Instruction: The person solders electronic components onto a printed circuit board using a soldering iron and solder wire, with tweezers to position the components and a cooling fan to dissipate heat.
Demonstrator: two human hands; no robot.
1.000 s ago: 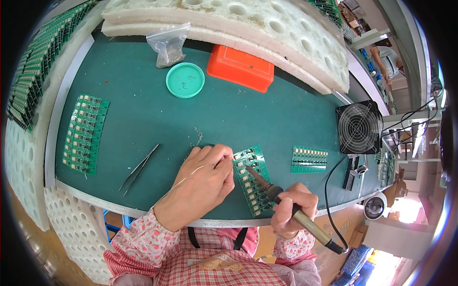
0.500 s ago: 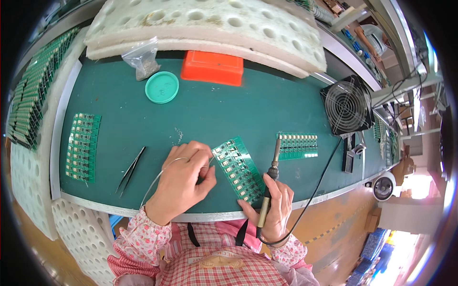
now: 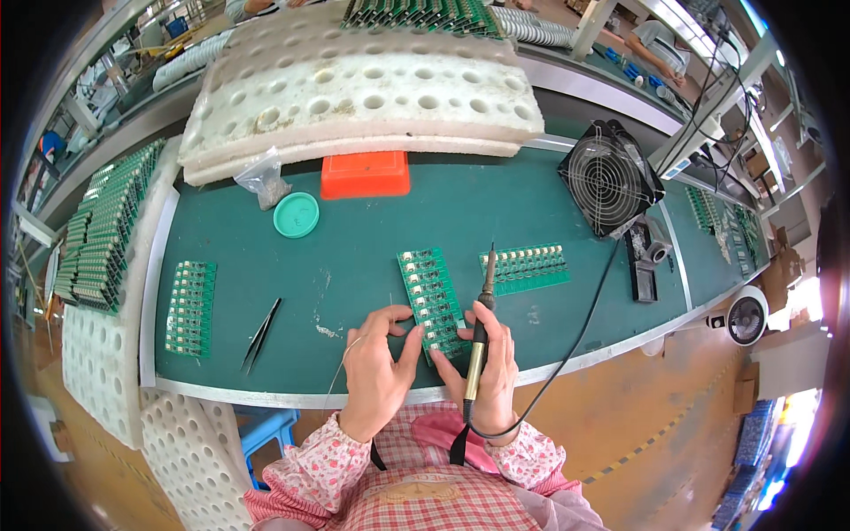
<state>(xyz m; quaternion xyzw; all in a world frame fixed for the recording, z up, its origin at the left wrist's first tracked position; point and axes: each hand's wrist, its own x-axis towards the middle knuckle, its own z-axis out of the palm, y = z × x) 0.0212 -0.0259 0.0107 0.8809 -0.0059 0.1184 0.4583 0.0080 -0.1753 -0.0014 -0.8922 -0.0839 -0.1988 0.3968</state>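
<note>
Green table [image 3: 243, 252], one circuit board [image 3: 431, 292] right before me.
What is finished or left on it is too small to tell; I judge no soldering is under way. My left hand [image 3: 378, 367], half-curled, meets its left edge, whether gripping I can't tell; my right hand [image 3: 491, 372] wraps round the soldering iron [image 3: 475, 363], tip off that board. A thin wire [image 3: 337, 378] runs beside my left hand.

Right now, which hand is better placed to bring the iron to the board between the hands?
Likely the right hand: it holds the soldering iron, just right of the circuit board. The left hand is at the board's left edge, farther from the iron.
</note>
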